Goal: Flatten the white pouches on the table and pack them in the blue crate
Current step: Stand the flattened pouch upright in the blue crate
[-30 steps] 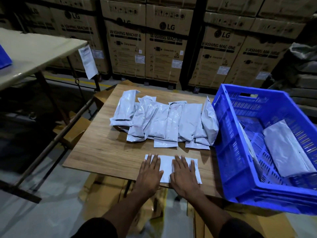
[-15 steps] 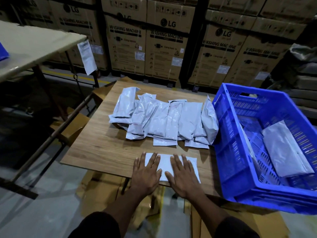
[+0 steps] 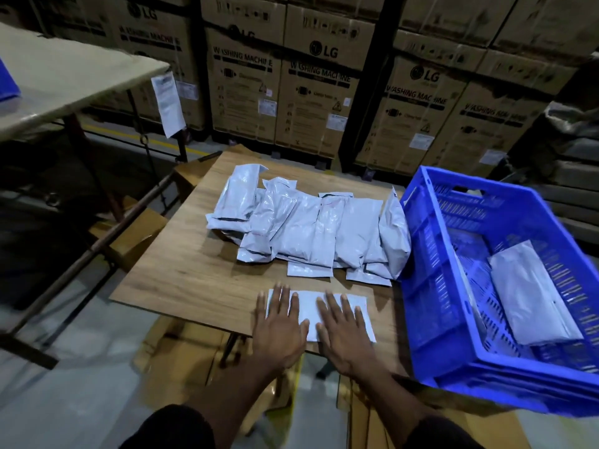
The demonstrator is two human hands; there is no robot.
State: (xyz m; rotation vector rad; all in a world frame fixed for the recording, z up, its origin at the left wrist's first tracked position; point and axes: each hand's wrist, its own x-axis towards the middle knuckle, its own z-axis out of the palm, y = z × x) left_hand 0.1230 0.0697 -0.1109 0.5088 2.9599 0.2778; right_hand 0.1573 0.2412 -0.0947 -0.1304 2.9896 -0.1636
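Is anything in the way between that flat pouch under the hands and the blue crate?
Nothing visible lies between them. The flat pouch lies under both hands at the table's near edge; only bare wood separates it from the blue crate, whose near wall it must clear.

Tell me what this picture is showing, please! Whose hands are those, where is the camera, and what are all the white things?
The camera sits on a person's head, looking down at their own two hands. The left hand and right hand lie flat, fingers spread, pressing one flat white plastic pouch onto the brown wooden table. Nothing is gripped. Behind it lies a heap of puffy white pouches. On the right is a big blue plastic crate with a flattened white pouch already lying in it. Behind stand stacked brown cardboard boxes.
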